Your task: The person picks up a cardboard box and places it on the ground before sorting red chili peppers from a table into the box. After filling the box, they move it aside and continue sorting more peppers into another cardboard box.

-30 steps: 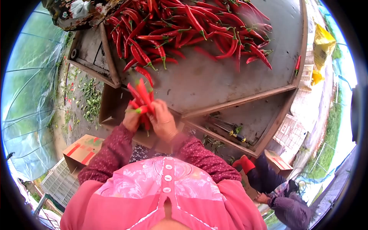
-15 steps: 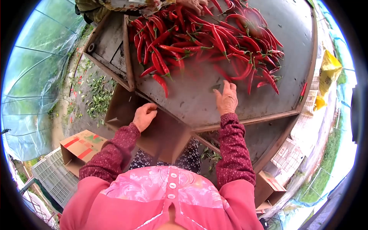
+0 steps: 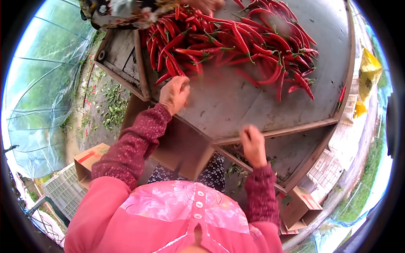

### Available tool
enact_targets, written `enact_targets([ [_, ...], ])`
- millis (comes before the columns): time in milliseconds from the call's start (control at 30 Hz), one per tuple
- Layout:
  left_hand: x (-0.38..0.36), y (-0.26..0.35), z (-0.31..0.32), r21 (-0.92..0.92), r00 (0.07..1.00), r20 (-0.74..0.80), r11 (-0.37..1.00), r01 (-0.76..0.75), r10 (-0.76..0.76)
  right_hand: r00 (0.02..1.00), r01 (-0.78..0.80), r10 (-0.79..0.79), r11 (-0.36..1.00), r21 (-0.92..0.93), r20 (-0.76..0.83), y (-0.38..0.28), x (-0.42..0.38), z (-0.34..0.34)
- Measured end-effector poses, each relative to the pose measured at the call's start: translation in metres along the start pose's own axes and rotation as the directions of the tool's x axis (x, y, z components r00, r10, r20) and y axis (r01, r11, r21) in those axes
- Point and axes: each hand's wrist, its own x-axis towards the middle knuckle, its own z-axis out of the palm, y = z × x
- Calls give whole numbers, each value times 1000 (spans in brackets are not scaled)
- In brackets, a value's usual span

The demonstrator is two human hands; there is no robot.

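A large heap of red chili peppers (image 3: 253, 46) with green stems lies on the grey tabletop (image 3: 228, 114). My left hand (image 3: 175, 95) is at the heap's lower left edge, fingers curled round a chili pepper of which only a bit of red shows. My right hand (image 3: 253, 147) is closed and slightly blurred, over the table's wooden front rim (image 3: 278, 131); what it holds, if anything, is hidden. An open cardboard box (image 3: 181, 145) stands below the table edge, under my left forearm.
Another person's patterned sleeve (image 3: 126, 12) and blurred hand (image 3: 206, 5) reach in at the top. A smaller cardboard box (image 3: 90, 162) stands at left by a white crate (image 3: 63, 189); another box (image 3: 299, 206) is at lower right. Leaves (image 3: 114, 107) litter the ground.
My left hand has moved from above the box up to the chili pepper at the heap's edge. My right hand has closed and drawn back towards me; the leaf beside it no longer shows.
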Motion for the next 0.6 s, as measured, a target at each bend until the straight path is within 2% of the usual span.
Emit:
enact_targets([
  [33, 4, -2, -1, 1, 1000, -9, 1000, 2, -2, 996, -37, 33, 998, 41, 88, -2, -25, -6],
  [67, 9, -3, -5, 29, 1000, -26, 1000, 6, -5, 966, -181, 171, 983, 36, 195, -5, -50, -14],
  [100, 14, -4, -10, 57, 999, -49, 998, 10, -7, 928, -252, 247, 968, -19, 280, -5, -74, -21],
  [167, 21, -28, -15, 39, 992, -126, 999, -3, 8, 874, -178, 256, 960, -218, 412, 25, -124, -28],
  [233, 29, -52, -23, 206, 962, -269, 979, 7, 49, 838, -157, 296, 935, -317, 459, 18, -133, -38],
  [267, 33, -66, -26, 163, 954, -298, 984, 75, -23, 837, -29, 257, 902, -430, 483, 12, -126, -43],
  [300, 38, -83, -29, 191, 953, -264, 961, 201, -147, 840, -17, 249, 900, -435, 482, -7, -106, -45],
  [367, 51, -111, -27, 160, 905, -288, 916, 369, -314, 919, -194, 223, 974, -117, 327, -38, -53, -43],
  [400, 58, -108, -30, 157, 901, -300, 916, 371, -313, 954, -140, 149, 989, -54, 261, -36, -26, -40],
  [433, 62, -104, -29, 121, 878, -265, 889, 441, -399, 978, -83, 80, 997, 5, 193, -34, 2, -37],
  [467, 64, -99, -30, 89, 847, -225, 856, 510, -482, 995, 32, -22, 995, -98, 99, -46, 35, -36],
  [500, 65, -93, -31, 88, 842, -227, 851, 518, -489, 990, 144, -144, 981, -134, 5, -52, 64, -32],
  [567, 68, -83, -31, -70, 750, -184, 770, 635, -635, 974, 202, -211, 973, -111, -77, -45, 118, -27],
  [600, 68, -93, -24, -101, 759, -202, 784, 613, -619, 967, 208, -225, 968, -142, -117, -41, 141, -25],
])
